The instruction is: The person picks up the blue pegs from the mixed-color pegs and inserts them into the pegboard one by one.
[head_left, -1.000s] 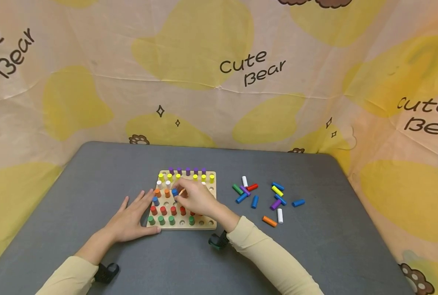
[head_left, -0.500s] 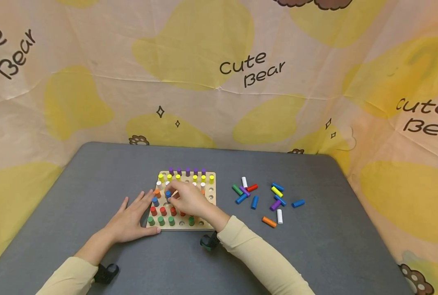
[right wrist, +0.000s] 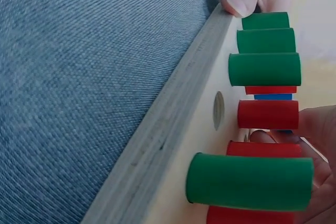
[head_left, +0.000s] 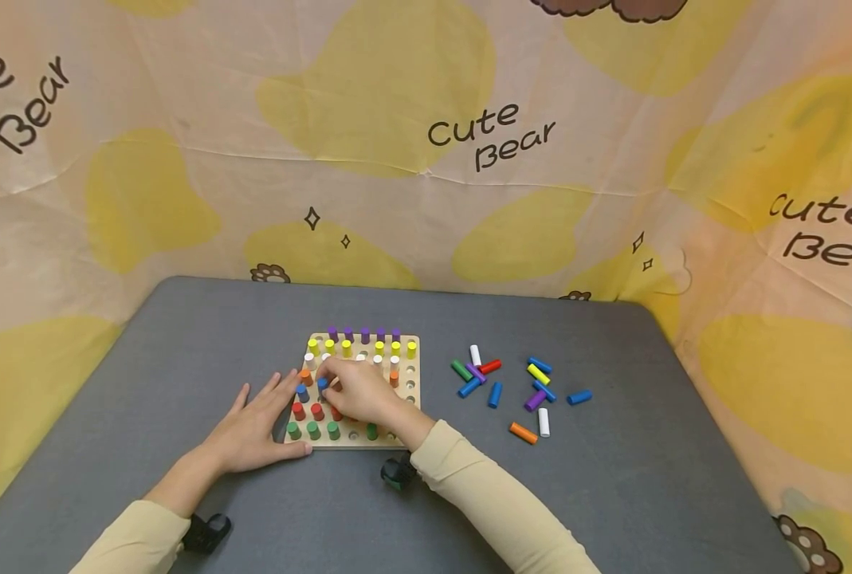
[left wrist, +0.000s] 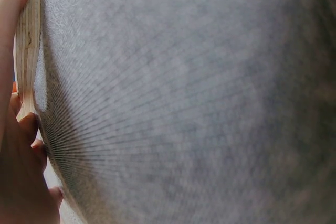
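The left hand (head_left: 257, 430) was spread at the left edge of the pegboard (head_left: 416, 360), its thumb pressed against the near edge. Between the thumb and fingers of the right hand (head_left: 368, 392), a blue peg (head_left: 323, 384) was pinched over the board's left part; whether its lower end was seated in a hole could not be told. The board was placed just below the centre of the frame and was partly covered by the right hand. From its far side to its near side, rows of purple pegs (head_left: 365, 336), yellow pegs (head_left: 346, 348), white pegs (head_left: 309, 360), orange pegs (head_left: 306, 377), one standing blue peg (head_left: 302, 393), red pegs (head_left: 317, 411) and green pegs (head_left: 314, 430) were seen. Black devices (head_left: 206, 532) were worn at both wrists, below light sleeves (head_left: 497, 502). Right of centre, loose pegs (head_left: 495, 395) of mixed colours were scattered on the grey counter (head_left: 648, 454), some crossed over one another. Across the upper frame, a yellow-patterned cloth (head_left: 368, 88) printed with "Cute Bear" was hung.
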A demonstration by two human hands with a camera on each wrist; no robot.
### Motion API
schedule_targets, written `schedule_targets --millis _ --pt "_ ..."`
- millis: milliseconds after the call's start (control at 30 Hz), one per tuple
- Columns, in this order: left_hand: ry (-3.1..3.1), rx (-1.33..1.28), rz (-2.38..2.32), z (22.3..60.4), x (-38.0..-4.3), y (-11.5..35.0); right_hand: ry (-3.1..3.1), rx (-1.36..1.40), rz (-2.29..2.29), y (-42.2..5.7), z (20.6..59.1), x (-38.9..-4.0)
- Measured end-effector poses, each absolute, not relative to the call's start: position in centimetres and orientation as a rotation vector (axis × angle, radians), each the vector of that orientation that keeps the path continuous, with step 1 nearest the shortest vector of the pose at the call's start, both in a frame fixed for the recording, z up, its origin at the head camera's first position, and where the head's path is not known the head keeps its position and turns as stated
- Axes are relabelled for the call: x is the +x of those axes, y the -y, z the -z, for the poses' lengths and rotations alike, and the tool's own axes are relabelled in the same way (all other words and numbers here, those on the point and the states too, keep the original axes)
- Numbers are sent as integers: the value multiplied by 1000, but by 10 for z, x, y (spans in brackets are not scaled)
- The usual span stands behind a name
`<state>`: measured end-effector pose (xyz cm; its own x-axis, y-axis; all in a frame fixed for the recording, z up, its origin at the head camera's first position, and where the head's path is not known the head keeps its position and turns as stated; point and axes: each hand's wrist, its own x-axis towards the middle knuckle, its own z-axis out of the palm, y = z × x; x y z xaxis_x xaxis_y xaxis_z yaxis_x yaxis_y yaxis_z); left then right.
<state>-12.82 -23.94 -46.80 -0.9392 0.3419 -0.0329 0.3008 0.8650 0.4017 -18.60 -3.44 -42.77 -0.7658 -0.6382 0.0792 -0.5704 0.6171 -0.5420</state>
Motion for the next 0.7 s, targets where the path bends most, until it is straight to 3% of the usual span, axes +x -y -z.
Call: schedule_targets --millis 700 --pt "-2934 509 -598 468 -127 239 -2725 -1054 796 37 430 -185"
